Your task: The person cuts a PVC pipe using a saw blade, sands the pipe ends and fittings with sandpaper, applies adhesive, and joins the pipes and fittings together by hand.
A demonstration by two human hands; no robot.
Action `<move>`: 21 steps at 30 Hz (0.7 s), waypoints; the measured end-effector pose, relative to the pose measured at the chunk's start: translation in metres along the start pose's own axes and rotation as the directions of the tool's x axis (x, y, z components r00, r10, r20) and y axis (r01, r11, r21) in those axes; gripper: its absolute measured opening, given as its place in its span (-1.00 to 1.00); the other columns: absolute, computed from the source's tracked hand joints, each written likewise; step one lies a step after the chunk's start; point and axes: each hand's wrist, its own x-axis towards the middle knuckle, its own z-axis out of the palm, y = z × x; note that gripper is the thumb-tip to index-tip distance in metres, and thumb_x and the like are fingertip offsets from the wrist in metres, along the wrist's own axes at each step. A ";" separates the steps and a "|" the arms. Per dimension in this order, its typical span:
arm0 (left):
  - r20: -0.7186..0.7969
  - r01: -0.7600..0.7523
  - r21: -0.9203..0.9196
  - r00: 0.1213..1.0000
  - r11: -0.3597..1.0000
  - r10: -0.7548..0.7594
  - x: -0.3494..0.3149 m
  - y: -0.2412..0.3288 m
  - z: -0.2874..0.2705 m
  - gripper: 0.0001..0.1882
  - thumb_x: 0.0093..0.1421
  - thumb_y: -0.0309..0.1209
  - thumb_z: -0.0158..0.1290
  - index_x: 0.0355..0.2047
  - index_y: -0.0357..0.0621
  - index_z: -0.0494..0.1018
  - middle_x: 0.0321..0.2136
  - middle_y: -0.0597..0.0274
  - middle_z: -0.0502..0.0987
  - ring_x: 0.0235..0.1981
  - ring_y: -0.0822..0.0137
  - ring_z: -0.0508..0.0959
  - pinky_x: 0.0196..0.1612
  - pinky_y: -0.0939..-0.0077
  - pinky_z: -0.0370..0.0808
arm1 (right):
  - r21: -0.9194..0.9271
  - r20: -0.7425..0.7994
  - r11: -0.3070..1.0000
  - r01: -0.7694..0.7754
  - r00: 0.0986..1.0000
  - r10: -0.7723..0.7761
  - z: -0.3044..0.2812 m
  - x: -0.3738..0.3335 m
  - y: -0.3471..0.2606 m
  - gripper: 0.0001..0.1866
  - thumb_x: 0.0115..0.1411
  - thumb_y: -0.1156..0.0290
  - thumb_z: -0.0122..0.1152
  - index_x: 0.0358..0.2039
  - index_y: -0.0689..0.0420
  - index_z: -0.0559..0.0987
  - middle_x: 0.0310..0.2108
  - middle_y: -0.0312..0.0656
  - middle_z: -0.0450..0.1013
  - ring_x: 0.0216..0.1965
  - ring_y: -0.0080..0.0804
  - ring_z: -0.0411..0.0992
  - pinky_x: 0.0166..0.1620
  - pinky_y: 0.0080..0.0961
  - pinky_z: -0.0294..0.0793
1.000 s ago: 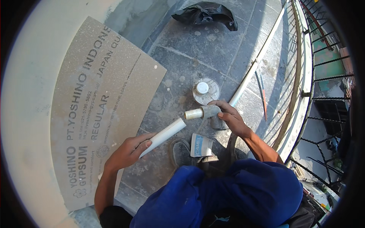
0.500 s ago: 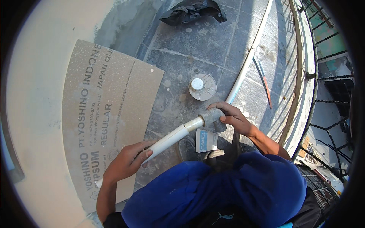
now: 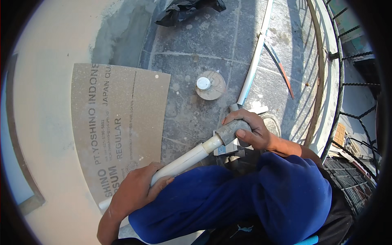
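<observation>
A white plastic pipe (image 3: 183, 164) slants across my lap, rising from lower left to upper right. My left hand (image 3: 136, 185) is closed around its lower part, and the pipe's white end shows past the wrist. At the upper end a narrower, yellowish section runs into a grey elbow fitting (image 3: 229, 131). My right hand (image 3: 255, 128) grips this elbow, fingers over the top and thumb on the near side, hiding part of it. Under the joint, a small white and blue box (image 3: 222, 150) is partly covered.
A brown gypsum board (image 3: 122, 134) lies at the left by the pale wall. Ahead on the grey tiles are a round container with a white cap (image 3: 203, 83), a long white pipe (image 3: 251, 73), an orange-and-dark strip (image 3: 281, 73) and a black plastic bag (image 3: 190, 11). Metal railing (image 3: 339, 73) borders the right.
My left hand wraps more fully round the pipe. The elbow has turned in my right hand, which now covers more of it. My view has shifted slightly.
</observation>
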 end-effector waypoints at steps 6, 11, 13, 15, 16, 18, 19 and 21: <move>-0.011 -0.118 0.092 0.993 0.989 0.120 -0.003 0.006 0.001 -0.57 0.20 -0.08 0.05 -0.21 -0.25 0.42 -0.50 -0.13 0.55 -0.47 -0.06 0.59 -0.38 0.20 0.52 | 0.006 -0.082 0.972 0.234 0.969 -0.233 0.005 0.001 -0.006 -0.61 0.28 0.17 -0.08 -0.11 0.26 0.43 -0.37 -0.13 0.44 -0.46 -0.49 0.41 -0.32 -0.54 0.40; 0.064 -0.003 0.091 0.998 0.996 -0.003 -0.001 0.017 -0.003 -0.60 0.15 -0.17 0.12 -0.17 -0.27 0.44 -0.43 -0.10 0.57 -0.40 -0.03 0.60 -0.28 0.23 0.50 | 0.057 0.003 0.997 0.046 0.999 -0.047 -0.001 -0.009 -0.010 -0.59 0.26 0.16 -0.06 -0.12 0.28 0.43 -0.32 -0.08 0.46 -0.32 -0.35 0.47 -0.23 -0.49 0.42; 0.078 0.004 0.088 0.997 0.996 -0.011 -0.002 0.019 -0.001 -0.59 0.15 -0.15 0.12 -0.18 -0.26 0.44 -0.44 -0.10 0.57 -0.41 -0.02 0.61 -0.28 0.23 0.51 | 0.023 -0.002 0.991 0.128 0.992 -0.128 0.001 -0.009 -0.008 -0.60 0.25 0.18 -0.03 -0.12 0.28 0.43 -0.31 -0.07 0.46 -0.32 -0.34 0.47 -0.23 -0.48 0.43; 0.067 -0.005 0.149 0.998 0.989 -0.005 -0.003 0.020 0.002 -0.58 0.16 -0.11 0.11 -0.20 -0.23 0.44 -0.48 -0.10 0.57 -0.44 -0.03 0.61 -0.32 0.22 0.52 | -0.006 -0.001 0.979 0.205 0.979 -0.205 0.001 -0.008 -0.003 -0.61 0.23 0.20 0.00 -0.11 0.29 0.42 -0.30 -0.06 0.47 -0.32 -0.33 0.48 -0.24 -0.48 0.44; 0.073 -0.002 0.144 0.997 0.990 -0.008 -0.001 0.021 0.002 -0.58 0.16 -0.11 0.11 -0.20 -0.23 0.44 -0.48 -0.10 0.57 -0.44 -0.03 0.61 -0.32 0.22 0.52 | -0.017 0.023 0.965 0.262 0.965 -0.261 0.001 -0.008 0.000 -0.63 0.22 0.23 0.04 -0.12 0.29 0.42 -0.30 -0.05 0.47 -0.33 -0.31 0.49 -0.25 -0.47 0.44; 0.114 -0.011 0.185 0.993 0.983 -0.010 0.001 0.025 0.000 -0.57 0.16 -0.07 0.10 -0.22 -0.21 0.44 -0.52 -0.10 0.57 -0.47 -0.02 0.61 -0.35 0.22 0.54 | -0.028 0.049 0.949 0.315 0.948 -0.313 0.001 -0.010 0.001 -0.64 0.20 0.26 0.08 -0.13 0.29 0.42 -0.29 -0.05 0.47 -0.34 -0.29 0.50 -0.27 -0.46 0.45; 0.116 -0.013 0.182 0.993 0.983 -0.009 0.000 0.025 0.001 -0.57 0.16 -0.07 0.10 -0.22 -0.21 0.44 -0.52 -0.10 0.57 -0.47 -0.02 0.61 -0.35 0.22 0.54 | -0.002 0.058 0.958 0.287 0.956 -0.287 0.001 -0.011 -0.003 -0.65 0.18 0.29 0.10 -0.14 0.29 0.41 -0.30 -0.04 0.47 -0.35 -0.29 0.50 -0.28 -0.46 0.46; 0.111 -0.043 0.243 0.994 0.969 0.016 0.000 0.026 0.003 -0.55 0.16 -0.04 0.09 -0.23 -0.21 0.44 -0.55 -0.09 0.57 -0.49 -0.02 0.61 -0.37 0.22 0.54 | 0.023 0.068 0.966 0.257 0.964 -0.258 0.003 -0.014 -0.005 -0.66 0.17 0.31 0.11 -0.15 0.29 0.40 -0.30 -0.03 0.47 -0.35 -0.28 0.50 -0.28 -0.46 0.46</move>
